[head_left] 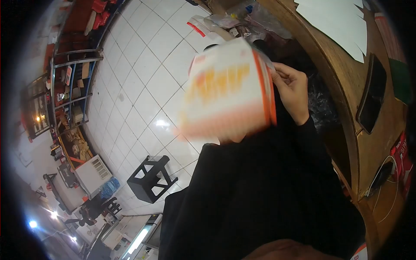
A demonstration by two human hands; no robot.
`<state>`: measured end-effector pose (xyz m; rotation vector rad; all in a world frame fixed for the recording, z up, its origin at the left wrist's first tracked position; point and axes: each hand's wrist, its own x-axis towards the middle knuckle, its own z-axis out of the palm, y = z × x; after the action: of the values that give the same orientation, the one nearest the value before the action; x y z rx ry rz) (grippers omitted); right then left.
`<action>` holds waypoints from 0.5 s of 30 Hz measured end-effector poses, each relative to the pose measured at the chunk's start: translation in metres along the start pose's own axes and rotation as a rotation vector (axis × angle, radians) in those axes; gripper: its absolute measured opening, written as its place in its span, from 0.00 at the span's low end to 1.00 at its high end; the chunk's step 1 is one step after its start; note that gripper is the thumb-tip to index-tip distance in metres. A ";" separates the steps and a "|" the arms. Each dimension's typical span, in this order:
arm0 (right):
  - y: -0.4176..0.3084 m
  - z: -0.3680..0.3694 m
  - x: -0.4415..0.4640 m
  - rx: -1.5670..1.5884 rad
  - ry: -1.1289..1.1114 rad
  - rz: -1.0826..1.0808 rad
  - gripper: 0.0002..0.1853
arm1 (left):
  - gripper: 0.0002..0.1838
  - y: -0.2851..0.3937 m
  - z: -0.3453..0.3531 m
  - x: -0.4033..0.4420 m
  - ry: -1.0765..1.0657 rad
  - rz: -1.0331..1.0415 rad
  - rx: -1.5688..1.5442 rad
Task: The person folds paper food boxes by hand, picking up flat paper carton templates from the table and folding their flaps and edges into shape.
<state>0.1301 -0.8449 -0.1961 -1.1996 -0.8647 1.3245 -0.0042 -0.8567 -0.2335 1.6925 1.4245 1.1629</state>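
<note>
A white packet [225, 86] with orange edges and yellow-orange lettering is held up in front of my black clothing, blurred by motion. Its orange right edge looks layered. My right hand [292, 91] pinches that edge near the upper corner, thumb and fingers closed on it. Of my left hand [237, 138] only a bit of skin shows below the packet's lower edge; its fingers are hidden behind the packet. I cannot read the print.
Along the right runs a wooden desk [342, 86] with a white sheet [336, 24], a black phone [372, 93] and a cable. Clear plastic bags [264, 21] lie at the top. A black stool [149, 180] stands on the tiled floor [134, 86]; metal shelves [71, 86] are at left.
</note>
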 end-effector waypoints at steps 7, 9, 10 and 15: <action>-0.023 0.005 -0.002 -0.732 0.087 -0.633 0.09 | 0.12 0.011 -0.008 0.013 0.001 -0.249 -0.573; -0.029 0.007 -0.007 -0.660 0.051 -0.535 0.09 | 0.12 0.013 -0.009 0.016 -0.015 -0.254 -0.603; -0.031 0.007 -0.008 -0.590 0.015 -0.441 0.09 | 0.12 0.015 -0.015 0.016 -0.026 -0.258 -0.601; -0.036 0.003 -0.004 -0.626 -0.094 -0.524 0.11 | 0.12 0.020 -0.022 0.020 -0.079 -0.265 -0.590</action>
<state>0.1353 -0.8433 -0.1598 -1.2532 -1.6110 0.6979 -0.0156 -0.8433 -0.2027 1.0918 1.0726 1.1984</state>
